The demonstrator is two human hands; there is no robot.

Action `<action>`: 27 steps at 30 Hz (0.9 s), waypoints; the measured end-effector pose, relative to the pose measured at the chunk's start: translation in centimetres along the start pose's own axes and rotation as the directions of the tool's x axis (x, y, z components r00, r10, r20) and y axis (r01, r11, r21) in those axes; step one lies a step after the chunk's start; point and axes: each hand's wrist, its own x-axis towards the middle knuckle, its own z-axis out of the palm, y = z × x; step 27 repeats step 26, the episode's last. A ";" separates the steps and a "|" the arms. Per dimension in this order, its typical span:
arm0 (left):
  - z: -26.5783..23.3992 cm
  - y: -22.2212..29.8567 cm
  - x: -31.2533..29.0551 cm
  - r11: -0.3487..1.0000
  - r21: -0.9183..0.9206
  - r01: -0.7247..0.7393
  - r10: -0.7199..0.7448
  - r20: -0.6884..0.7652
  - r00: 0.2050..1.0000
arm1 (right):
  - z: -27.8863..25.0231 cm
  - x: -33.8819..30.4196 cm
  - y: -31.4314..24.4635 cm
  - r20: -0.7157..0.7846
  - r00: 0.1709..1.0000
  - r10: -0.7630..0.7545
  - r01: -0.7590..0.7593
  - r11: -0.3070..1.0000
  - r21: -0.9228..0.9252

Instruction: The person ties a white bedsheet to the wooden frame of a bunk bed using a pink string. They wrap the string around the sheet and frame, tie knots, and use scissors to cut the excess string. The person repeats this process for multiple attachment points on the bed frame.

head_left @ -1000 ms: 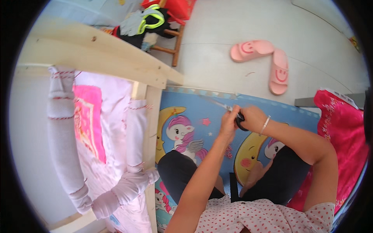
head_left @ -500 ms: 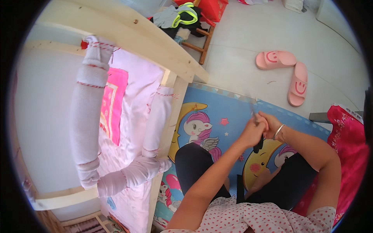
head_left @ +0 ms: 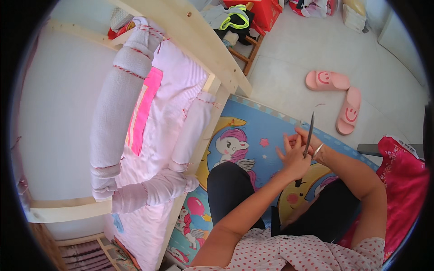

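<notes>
My left hand [head_left: 296, 158] grips what looks like a pair of scissors [head_left: 310, 128], its dark pointed blade standing up past the knuckles. Part of a black handle shows under that hand; the rest is hidden in the palm. Some left fingers reach out toward my right hand [head_left: 307, 136], which is close against them with its fingers bent inward. Whatever lies between the fingertips is too small to make out. A silver bracelet [head_left: 318, 150] is at my right wrist. Both hands are above a blue play mat [head_left: 275, 122] printed with unicorns and moons, in front of my bent knees.
On the left stands a wooden bed frame [head_left: 190, 34] with rails wrapped in white cloth [head_left: 120, 108] and tied with red-and-white string. Pink slippers [head_left: 350, 106] lie on the pale floor beyond the mat. Red fabric [head_left: 402, 189] is at the right; clothes [head_left: 235, 20] lie on a wooden stool.
The view has shifted slightly. The blade, blurred before, now points up sharply. My left fingers have spread from a tighter grip, and both hands stay close together.
</notes>
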 end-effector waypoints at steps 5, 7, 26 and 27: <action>-0.5 -3.2 -0.1 0.964 -0.248 -0.099 0.097 -0.019 0.995 | -1.6 2.3 0.5 0.010 0.995 -0.103 0.100 0.928 -0.359; -3.9 -3.6 -0.5 0.781 -0.605 -0.156 0.214 0.024 0.976 | 0.2 1.6 0.0 0.014 0.997 -0.071 0.072 0.952 -0.298; -4.6 -6.6 -2.9 -0.346 -0.922 0.173 0.080 0.155 0.985 | 4.1 0.7 -0.6 0.101 0.883 -0.458 0.441 0.885 0.148; -4.6 -6.6 -2.9 -0.346 -0.922 0.173 0.080 0.155 0.985 | 4.1 0.7 -0.6 0.101 0.883 -0.458 0.441 0.885 0.148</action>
